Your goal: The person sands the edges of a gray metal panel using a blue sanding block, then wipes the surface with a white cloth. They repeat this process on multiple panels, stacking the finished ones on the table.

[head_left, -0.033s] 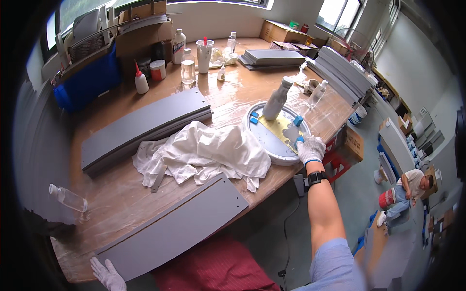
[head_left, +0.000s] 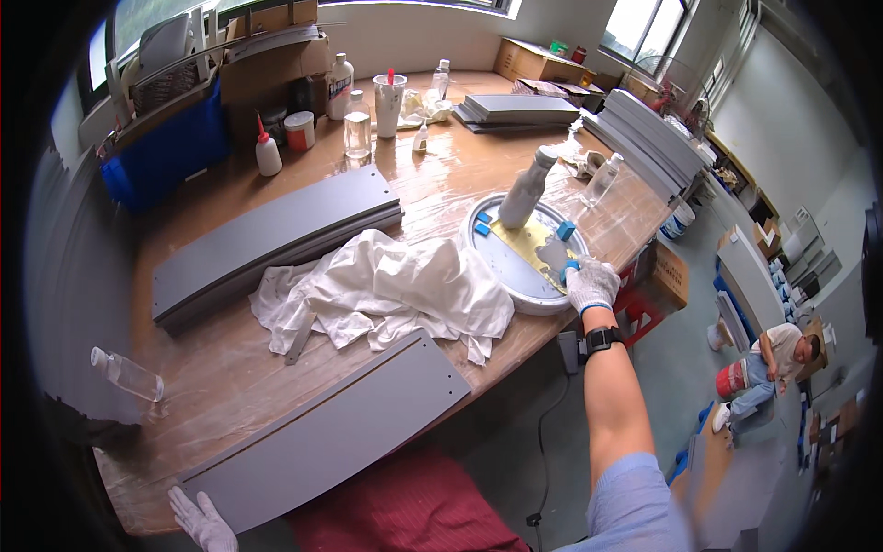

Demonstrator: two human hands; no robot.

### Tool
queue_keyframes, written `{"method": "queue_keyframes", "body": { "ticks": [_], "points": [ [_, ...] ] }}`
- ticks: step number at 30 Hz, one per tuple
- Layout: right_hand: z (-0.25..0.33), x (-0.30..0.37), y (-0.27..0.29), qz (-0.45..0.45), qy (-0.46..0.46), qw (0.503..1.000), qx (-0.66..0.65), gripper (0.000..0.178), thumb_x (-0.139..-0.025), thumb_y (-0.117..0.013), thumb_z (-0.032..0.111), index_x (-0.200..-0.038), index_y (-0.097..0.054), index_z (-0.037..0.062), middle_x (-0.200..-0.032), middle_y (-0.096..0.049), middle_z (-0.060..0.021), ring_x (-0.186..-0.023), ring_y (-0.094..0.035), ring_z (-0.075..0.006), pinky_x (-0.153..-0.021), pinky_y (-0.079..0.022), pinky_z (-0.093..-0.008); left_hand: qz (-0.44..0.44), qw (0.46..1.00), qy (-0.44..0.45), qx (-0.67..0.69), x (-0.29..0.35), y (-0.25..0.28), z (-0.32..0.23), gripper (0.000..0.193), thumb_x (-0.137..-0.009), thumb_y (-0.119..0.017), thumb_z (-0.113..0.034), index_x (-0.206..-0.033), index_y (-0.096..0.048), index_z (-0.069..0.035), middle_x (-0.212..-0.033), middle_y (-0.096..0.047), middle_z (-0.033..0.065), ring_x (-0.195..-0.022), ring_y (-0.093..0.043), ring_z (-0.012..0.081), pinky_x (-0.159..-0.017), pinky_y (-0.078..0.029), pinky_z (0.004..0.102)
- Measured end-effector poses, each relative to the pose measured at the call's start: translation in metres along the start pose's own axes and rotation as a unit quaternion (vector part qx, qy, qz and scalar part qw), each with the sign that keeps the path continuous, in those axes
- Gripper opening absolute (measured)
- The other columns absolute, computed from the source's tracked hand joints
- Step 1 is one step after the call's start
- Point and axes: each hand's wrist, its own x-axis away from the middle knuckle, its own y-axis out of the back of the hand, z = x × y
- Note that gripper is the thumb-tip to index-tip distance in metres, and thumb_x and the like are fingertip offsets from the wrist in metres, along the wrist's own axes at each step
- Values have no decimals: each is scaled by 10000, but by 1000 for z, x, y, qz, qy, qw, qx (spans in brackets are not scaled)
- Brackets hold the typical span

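While hardly anything differs from the frame just before, the right hand (head_left: pixel 593 283) stays at the near right rim of the round lid (head_left: pixel 538 306), its fingers seemingly clamped on a small blue block (head_left: pixel 569 270). That suggests a brief pause or a very small movement there. The left hand (head_left: pixel 204 523), fingers slightly apart, rests against the left end of the grey panel (head_left: pixel 326 434), which lies along the near edge of the surface (head_left: pixel 198 382) and looks steadied by it.

On the lid stand a grey bottle (head_left: pixel 524 195) and more blue blocks. To its left are a crumpled white cloth (head_left: pixel 405 285), a scraper (head_left: pixel 299 340) and a stack of grey panels (head_left: pixel 276 235); a clear bottle (head_left: pixel 133 377) leans at the far left. Squeeze bottles and cups line the far side. Windows light the room, and on the right a person (head_left: pixel 782 354) sits near a red bucket (head_left: pixel 733 378).
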Motion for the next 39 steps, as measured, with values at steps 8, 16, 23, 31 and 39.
{"method": "queue_keyframes", "body": {
  "ticks": [8,16,23,31,39],
  "points": [
    [-21,-18,-13,-40,-57,986,-153,353,-844,-692,369,-1147,-755,202,-1100,-729,-159,-1098,-662,-357,-965,-522,-459,-24,1000,-15,9,0,-12,10,626,-1091,-377,-409,-1577,-272,-31,-1655,-255,164,-1539,-202,301,-1245,-145,457],
    [5,-6,-15,-42,-39,998,-35,387,-844,-639,375,-1164,-747,187,-1120,-725,-151,-1103,-657,-344,-974,-513,-460,-34,999,-20,15,1,-12,12,608,-1092,-379,-402,-1572,-296,-38,-1652,-269,155,-1539,-206,295,-1243,-144,455],
    [-8,-16,-14,-61,-40,996,-55,357,-811,-662,360,-1088,-771,164,-1096,-740,-117,-1097,-662,-321,-963,-517,-463,-52,998,-24,17,4,-14,11,591,-1092,-387,-380,-1571,-300,-44,-1651,-276,146,-1534,-220,297,-1245,-143,456],
    [-4,-10,-4,-59,-20,997,-47,342,-774,-704,335,-1064,-788,174,-1103,-740,-143,-1077,-674,-338,-972,-528,-434,-36,999,-12,16,3,-9,6,592,-1088,-394,-370,-1575,-290,-51,-1653,-275,138,-1536,-216,295,-1253,-135,439],
    [-1,-10,-5,-60,-5,997,-49,340,-777,-697,335,-1059,-793,170,-1065,-745,-152,-1074,-674,-343,-982,-520,-427,-38,999,-10,17,6,-4,3,592,-1084,-412,-378,-1577,-306,-70,-1656,-270,136,-1534,-215,311,-1248,-136,454]
  ]
}}
